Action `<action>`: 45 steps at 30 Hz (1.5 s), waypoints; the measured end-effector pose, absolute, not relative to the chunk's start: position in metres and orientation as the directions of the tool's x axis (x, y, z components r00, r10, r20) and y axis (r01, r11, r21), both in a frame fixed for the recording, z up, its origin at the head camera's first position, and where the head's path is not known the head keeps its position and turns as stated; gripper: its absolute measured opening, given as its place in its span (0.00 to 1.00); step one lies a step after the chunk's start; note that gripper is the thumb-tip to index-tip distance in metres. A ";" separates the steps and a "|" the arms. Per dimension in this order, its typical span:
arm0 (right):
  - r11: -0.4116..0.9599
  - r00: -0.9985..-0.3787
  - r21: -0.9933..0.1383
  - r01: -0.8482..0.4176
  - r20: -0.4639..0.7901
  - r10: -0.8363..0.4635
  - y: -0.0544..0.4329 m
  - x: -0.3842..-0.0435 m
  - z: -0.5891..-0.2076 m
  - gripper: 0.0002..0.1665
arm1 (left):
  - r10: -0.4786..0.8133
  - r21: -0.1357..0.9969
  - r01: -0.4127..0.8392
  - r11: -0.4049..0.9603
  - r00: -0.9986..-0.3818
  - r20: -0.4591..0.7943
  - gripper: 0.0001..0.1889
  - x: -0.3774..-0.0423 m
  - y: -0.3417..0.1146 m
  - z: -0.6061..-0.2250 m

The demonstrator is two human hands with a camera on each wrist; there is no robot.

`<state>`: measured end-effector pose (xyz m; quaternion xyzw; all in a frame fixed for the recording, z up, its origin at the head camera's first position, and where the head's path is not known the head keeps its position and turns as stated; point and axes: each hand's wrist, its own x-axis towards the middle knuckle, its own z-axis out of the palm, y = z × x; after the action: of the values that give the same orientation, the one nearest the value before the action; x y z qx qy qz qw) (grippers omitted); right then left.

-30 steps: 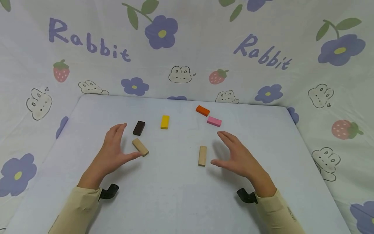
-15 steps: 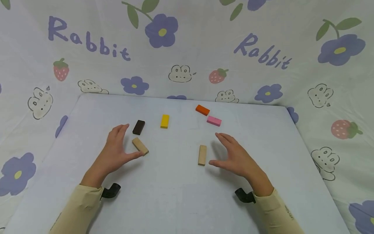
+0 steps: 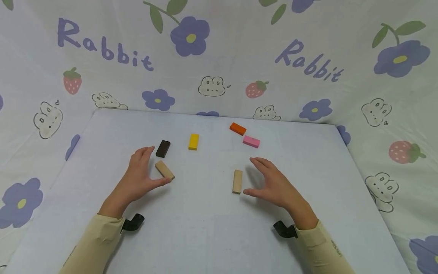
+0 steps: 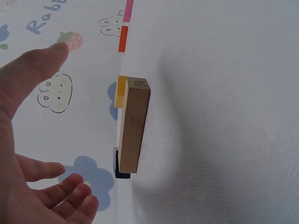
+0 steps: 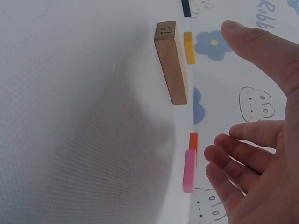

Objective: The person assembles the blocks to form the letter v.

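My left hand (image 3: 138, 179) hovers with thumb and fingers spread apart, holding nothing. Its thumb tip overlaps the near end of a plain wooden block (image 3: 164, 169) in the head view; the left wrist view shows this block (image 4: 134, 126) apart from the fingers. My right hand (image 3: 273, 184), also spread and holding nothing, is just right of a second plain wooden block (image 3: 237, 182). The number 75 is marked on that block's end (image 5: 166, 31) in the right wrist view. A dark brown block (image 3: 163, 148) lies just beyond the left fingertips.
Farther back on the white table (image 3: 205, 236) lie a yellow block (image 3: 193, 142), an orange block (image 3: 237, 128) and a pink block (image 3: 251, 141). A patterned cloth (image 3: 137, 83) rises behind the table's far edge. Each wrist carries a small black camera mount (image 3: 134, 222).
Both hands have drifted slightly inward, the left to the right and the right to the left. All the blocks stay where they were on the table.
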<state>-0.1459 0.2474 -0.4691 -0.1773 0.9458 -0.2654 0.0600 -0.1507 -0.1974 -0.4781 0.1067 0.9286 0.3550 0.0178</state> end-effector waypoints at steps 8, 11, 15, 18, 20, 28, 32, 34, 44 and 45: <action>0.772 -0.925 -0.551 -0.318 0.002 -0.380 0.245 -0.147 -0.475 0.63 | 0.214 0.653 0.146 0.743 -0.977 -0.025 0.61 -0.150 -0.193 -0.480; 0.769 -0.924 -0.554 -0.319 0.000 -0.383 0.244 -0.147 -0.477 0.63 | 0.220 0.649 0.143 0.747 -0.975 -0.038 0.61 -0.151 -0.192 -0.481; 0.758 -0.921 -0.568 -0.321 0.002 -0.389 0.241 -0.148 -0.478 0.62 | 0.228 0.654 0.145 0.743 -0.973 -0.044 0.60 -0.150 -0.192 -0.483; 0.751 -0.920 -0.578 -0.319 -0.001 -0.391 0.239 -0.147 -0.479 0.61 | 0.234 0.658 0.151 0.738 -0.971 -0.039 0.59 -0.150 -0.192 -0.484; 0.751 -0.920 -0.578 -0.319 -0.002 -0.392 0.238 -0.147 -0.480 0.61 | 0.237 0.657 0.157 0.737 -0.971 -0.033 0.58 -0.149 -0.192 -0.484; 0.750 -0.916 -0.576 -0.325 -0.004 -0.401 0.234 -0.148 -0.481 0.60 | 0.236 0.658 0.169 0.734 -0.972 -0.014 0.55 -0.153 -0.191 -0.486; 0.739 -0.911 -0.585 -0.335 0.002 -0.412 0.233 -0.148 -0.481 0.59 | 0.234 0.664 0.166 0.729 -0.972 -0.013 0.53 -0.153 -0.190 -0.488; 0.731 -0.908 -0.590 -0.343 0.008 -0.419 0.233 -0.149 -0.483 0.58 | 0.230 0.661 0.165 0.732 -0.973 -0.012 0.53 -0.153 -0.189 -0.490; 0.716 -0.893 -0.589 -0.374 0.020 -0.450 0.233 -0.151 -0.492 0.53 | 0.213 0.650 0.146 0.745 -0.977 -0.026 0.51 -0.153 -0.187 -0.492; 0.718 -0.892 -0.586 -0.376 0.019 -0.452 0.233 -0.151 -0.493 0.53 | 0.212 0.648 0.143 0.748 -0.977 -0.028 0.50 -0.153 -0.187 -0.492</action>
<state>-0.1513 0.2334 -0.4928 -0.2241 0.9246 -0.3015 0.0629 -0.1530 -0.1873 -0.4922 0.0951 0.9335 0.3422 0.0501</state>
